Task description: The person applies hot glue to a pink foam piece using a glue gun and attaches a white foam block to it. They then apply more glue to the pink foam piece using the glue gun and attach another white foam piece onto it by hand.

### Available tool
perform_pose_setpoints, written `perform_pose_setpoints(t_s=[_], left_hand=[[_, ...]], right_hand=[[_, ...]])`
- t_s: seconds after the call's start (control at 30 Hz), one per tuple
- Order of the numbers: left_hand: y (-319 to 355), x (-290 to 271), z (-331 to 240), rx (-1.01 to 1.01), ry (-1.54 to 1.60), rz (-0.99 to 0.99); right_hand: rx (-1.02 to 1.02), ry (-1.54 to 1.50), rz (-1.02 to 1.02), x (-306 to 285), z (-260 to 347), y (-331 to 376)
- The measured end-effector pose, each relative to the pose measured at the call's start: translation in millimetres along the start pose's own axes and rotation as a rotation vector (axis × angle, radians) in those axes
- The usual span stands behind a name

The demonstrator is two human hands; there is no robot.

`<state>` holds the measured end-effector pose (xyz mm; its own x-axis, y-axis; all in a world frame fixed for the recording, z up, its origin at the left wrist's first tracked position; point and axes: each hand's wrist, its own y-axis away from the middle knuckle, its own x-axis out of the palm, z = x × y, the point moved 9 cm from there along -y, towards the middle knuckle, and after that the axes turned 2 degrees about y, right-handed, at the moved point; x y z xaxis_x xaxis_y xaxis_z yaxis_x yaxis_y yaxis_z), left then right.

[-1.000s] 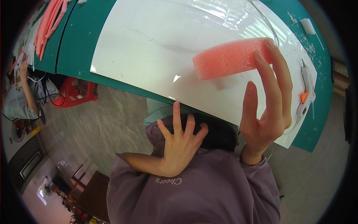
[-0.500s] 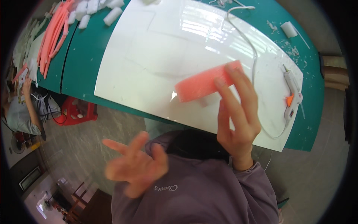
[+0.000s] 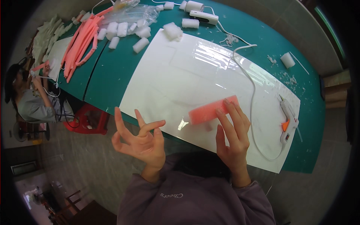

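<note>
A short, pink foam piece [image 3: 208, 112] is over the near part of the glossy white board [image 3: 165, 82], its faint reflection just below it. My right hand [image 3: 235, 138] has two fingertips pressed on the right end of this foam, while the thumb is bent close to its near edge. Off the board's near edge, palm up, my left hand [image 3: 140, 144] is in the air with nothing in it. Its fingers are spread, one of them bent across toward the right. To the right of my right hand lies a white glue gun [image 3: 288, 122] with an orange trigger.
A white cord [image 3: 253, 86] curves across the board. White foam chunks [image 3: 122, 29], a clear plastic bag [image 3: 137, 15] and a white handheld device [image 3: 203, 17] lie along the back. Long pink foam strips [image 3: 80, 47] are farther left, near a seated co-worker [image 3: 37, 101] and a red stool [image 3: 90, 119].
The view has shifted, showing more of the table's back. My left hand has risen toward the board's edge with fingers spread. The pink foam looks lower and nearer the board, still under my right fingers.
</note>
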<state>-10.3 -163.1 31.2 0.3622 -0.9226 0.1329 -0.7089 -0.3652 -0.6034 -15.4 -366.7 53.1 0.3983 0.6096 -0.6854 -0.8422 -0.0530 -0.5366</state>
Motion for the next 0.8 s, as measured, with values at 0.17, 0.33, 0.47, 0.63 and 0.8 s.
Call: perform_pose_setpoints(t_s=[0.17, 0.33, 0.47, 0.63, 0.8], left_hand=[[2.1, 5.6, 7.7, -0.027, -0.083, 0.09], [-0.9, 7.1, 3.8, -0.036, 0.04, 0.081], [-2.5, 12.1, 3.8, -0.058, 0.052, 0.112], [-3.4, 17.6, 18.7, -0.282, 0.299, 0.094], [4.8, 29.9, 21.8, -0.385, 0.721, 0.099]], right_hand=[[0.015, -0.015, 0.0, 1.6, -1.7, 1.0], [-0.002, 0.005, 0.0, -0.3, 3.3, 0.8], [0.008, 0.007, -0.003, -0.5, 3.0, 1.0], [0.002, 0.023, 0.002, 1.6, 2.3, 0.7], [0.001, 0.03, 0.009, 2.5, 2.7, 1.2]])
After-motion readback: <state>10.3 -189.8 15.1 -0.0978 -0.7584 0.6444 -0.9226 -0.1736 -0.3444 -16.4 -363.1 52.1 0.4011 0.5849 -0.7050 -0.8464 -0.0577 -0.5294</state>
